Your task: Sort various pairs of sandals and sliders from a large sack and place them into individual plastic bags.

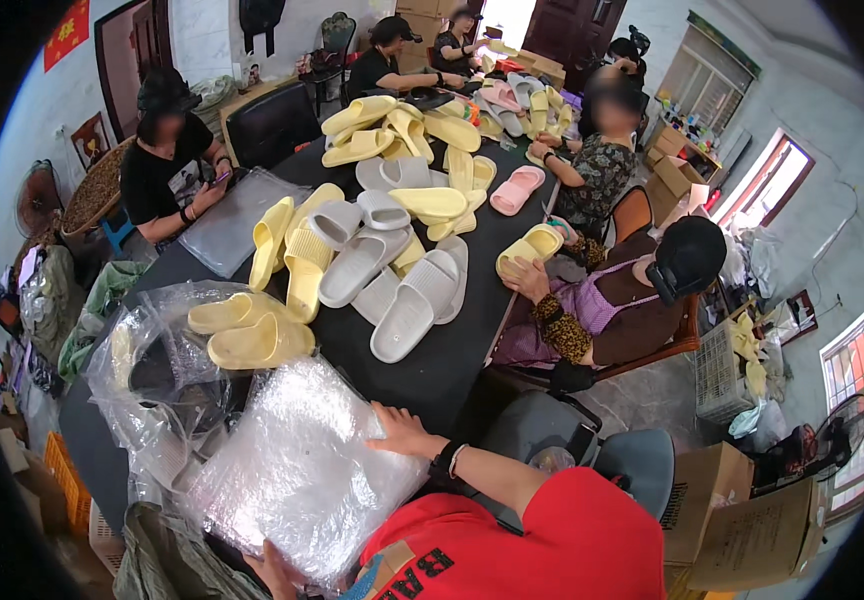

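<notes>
A thick stack of clear plastic bags (287, 465) lies on the near end of the dark table, its glossy top creased and bright with reflections. My right hand (399, 432) rests on the stack's right edge, fingers stretched out and spread. At the stack's near edge, my left hand (274, 572) shows only in part at the bottom of the picture; the visible fingers are apart and touch the plastic. Just beyond the stack are two yellow slippers (260, 342). Loose crumpled plastic (157, 365) lies to the left, over a grey slipper (164, 452).
Grey slippers (417, 305) and yellow slippers (362, 130) are heaped along the dark table (442, 385). A person at the right handles a yellow slipper (530, 247). Another at the left sits by flat plastic sheets (237, 220). Grey chairs (632, 470) and cardboard boxes (752, 525) stand right.
</notes>
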Available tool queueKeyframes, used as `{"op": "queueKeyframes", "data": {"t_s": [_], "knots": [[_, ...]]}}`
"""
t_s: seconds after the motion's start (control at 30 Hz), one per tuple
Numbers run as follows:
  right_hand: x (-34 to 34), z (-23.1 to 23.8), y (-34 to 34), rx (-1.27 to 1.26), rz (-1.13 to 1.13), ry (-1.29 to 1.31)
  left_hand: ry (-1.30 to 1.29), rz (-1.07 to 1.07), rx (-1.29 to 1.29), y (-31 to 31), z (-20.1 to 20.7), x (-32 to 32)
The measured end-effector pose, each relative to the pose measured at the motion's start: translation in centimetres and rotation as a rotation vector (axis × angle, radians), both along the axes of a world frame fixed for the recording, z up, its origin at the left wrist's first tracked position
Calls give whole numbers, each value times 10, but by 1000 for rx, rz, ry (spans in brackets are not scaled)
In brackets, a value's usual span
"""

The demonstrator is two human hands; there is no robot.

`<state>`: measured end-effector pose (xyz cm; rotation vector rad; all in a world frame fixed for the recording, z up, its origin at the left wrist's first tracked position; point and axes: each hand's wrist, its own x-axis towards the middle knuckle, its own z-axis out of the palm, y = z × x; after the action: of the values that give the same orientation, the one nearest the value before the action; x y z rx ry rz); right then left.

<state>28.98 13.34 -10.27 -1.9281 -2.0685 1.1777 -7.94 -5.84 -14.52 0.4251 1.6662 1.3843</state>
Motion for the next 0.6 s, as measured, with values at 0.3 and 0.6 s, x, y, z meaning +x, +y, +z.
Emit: {"op": "queueKeyframes", "data": {"t_s": [0.3,0.6], "knots": [[0,-5,-2,27,3,9,175,-109,-125,9,67,27],[0,-8,0,61,25,-37,10,11,-6,0,-5,2]]}}
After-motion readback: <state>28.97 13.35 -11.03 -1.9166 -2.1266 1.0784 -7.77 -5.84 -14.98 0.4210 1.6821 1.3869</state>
